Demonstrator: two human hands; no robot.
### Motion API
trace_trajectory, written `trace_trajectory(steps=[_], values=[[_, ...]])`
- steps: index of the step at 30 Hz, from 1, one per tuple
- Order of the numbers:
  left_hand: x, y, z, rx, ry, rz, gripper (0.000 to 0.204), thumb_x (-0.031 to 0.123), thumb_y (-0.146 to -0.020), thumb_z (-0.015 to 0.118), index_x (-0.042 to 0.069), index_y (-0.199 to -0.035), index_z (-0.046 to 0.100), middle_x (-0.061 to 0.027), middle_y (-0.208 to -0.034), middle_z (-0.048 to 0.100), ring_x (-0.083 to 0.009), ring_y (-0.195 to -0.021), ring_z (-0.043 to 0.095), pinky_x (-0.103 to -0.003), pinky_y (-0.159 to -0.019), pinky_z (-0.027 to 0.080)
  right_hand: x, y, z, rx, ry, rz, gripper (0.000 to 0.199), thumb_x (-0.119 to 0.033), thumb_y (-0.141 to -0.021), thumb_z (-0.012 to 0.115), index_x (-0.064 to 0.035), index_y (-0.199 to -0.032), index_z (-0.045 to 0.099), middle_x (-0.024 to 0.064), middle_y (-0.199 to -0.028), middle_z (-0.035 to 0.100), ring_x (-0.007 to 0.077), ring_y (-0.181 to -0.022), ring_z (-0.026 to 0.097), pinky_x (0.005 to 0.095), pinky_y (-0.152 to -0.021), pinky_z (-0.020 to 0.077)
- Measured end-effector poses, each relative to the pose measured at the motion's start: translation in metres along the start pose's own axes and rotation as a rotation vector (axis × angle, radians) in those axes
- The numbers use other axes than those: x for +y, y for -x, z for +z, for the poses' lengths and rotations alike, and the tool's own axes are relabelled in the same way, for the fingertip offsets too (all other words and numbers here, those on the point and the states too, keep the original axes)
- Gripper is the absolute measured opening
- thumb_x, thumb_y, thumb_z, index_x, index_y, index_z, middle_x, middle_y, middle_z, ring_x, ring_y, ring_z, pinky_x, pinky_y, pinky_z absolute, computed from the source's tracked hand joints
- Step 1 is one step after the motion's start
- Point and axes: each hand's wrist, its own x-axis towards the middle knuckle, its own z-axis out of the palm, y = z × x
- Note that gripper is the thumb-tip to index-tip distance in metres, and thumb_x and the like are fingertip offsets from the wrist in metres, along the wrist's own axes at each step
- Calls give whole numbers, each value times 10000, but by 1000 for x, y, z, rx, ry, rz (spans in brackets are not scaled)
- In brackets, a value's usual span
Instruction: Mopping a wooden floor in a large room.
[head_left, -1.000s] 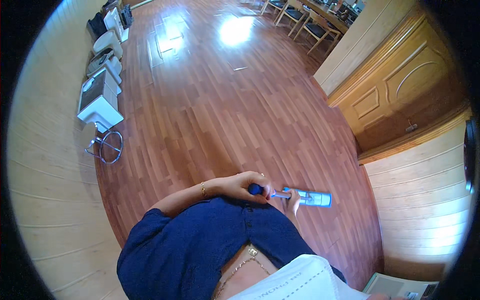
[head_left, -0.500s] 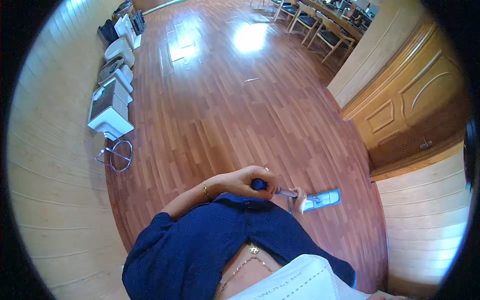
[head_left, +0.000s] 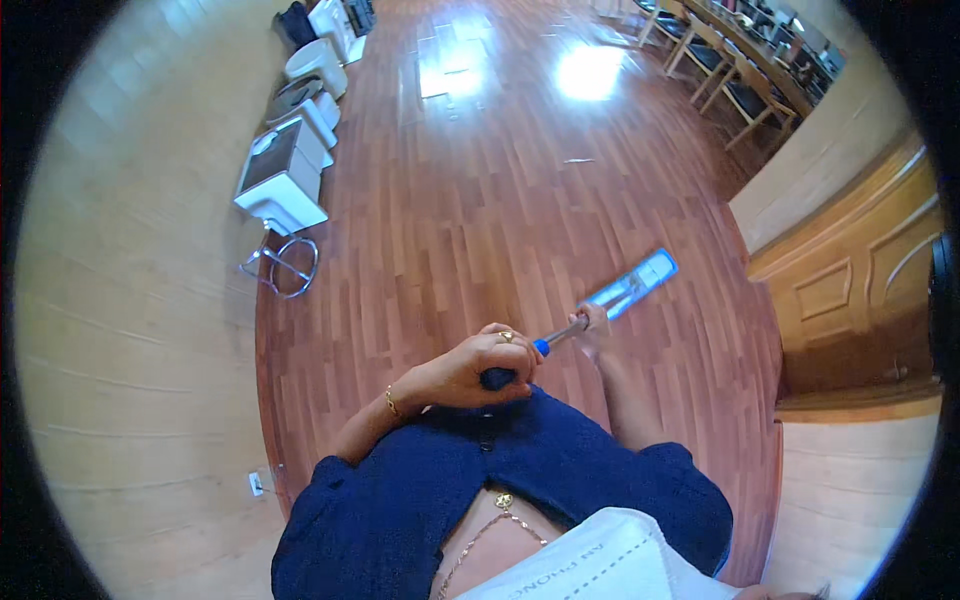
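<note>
1. Reddish wood-plank floor (head_left: pixel 480 200) fills the room; pale walls flank it left and right, a panelled wooden door (head_left: pixel 860 290) sits to your right, and chairs (head_left: pixel 740 85) line the far right corner
2. White boxy appliances (head_left: pixel 285 175) stand in a row along the left wall, with a chrome wire stand (head_left: pixel 282 265) just beside the nearest one
3. Your left hand (head_left: pixel 475 365) closes round the dark top end of the mop handle (head_left: pixel 560 335), fingers wrapped and pressed together over the grip, close against your chest
4. Your right hand (head_left: pixel 597 328) holds the same handle lower down; its fingers curl round the shaft, though exactly how tightly cannot be told
5. The flat blue mop head (head_left: pixel 632 288) lies on the floor ahead and to your right, near the door side and well apart from the appliances
6. The long axis runs from your left hand, up and rightward, through your right hand to the head; your right hand is the nearer one to the head
</note>
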Motion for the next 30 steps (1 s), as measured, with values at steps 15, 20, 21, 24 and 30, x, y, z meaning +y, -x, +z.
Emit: trace_trajectory(steps=[15, 20, 21, 24, 30], values=[[-36, 11, 31, 544, -479, -212, 142, 139, -774, 732, 109, -814, 599, -39, -888, 667, -190, -1015, 637, -402, -915, 372, -26, -147, 106, -628, 149, -196, 158, -108, -777, 598, -177, -917, 624, 34, -1107, 608, 258, -1098, 571, 413, -841, 479], [-2, 37, 3, 575, -539, -273, 104, 104, -764, 709, 110, -743, 607, -35, -825, 684, -202, -939, 673, -386, -910, 384, -81, -137, 156, -486, -97, -285, 132, -139, -729, 659, -141, -849, 605, 60, -962, 622, 288, -1016, 587, 423, -769, 475], [5, 39, -2, 552, -539, -253, 108, 104, -762, 709, 114, -738, 603, -32, -811, 684, -203, -929, 675, -387, -909, 385, -73, -134, 165, -472, -156, -320, 149, -176, -716, 689, -154, -843, 614, 33, -959, 636, 276, -1076, 571, 452, -793, 442], [25, 63, -11, 531, -531, -264, 133, 118, -752, 719, 126, -717, 591, -24, -776, 679, -206, -902, 681, -389, -918, 385, -105, -106, 166, -493, -136, -277, 264, -268, -679, 729, -197, -903, 610, 9, -1070, 632, 271, -1246, 482, 506, -914, 373], [66, 143, -25, 519, -355, -287, 203, 197, -675, 797, 123, -695, 609, -47, -747, 684, -251, -886, 689, -441, -969, 361, -176, -62, 164, -455, -292, -479, 174, -165, -645, 719, -170, -774, 603, 9, -760, 612, 246, -794, 610, 394, -801, 379]])
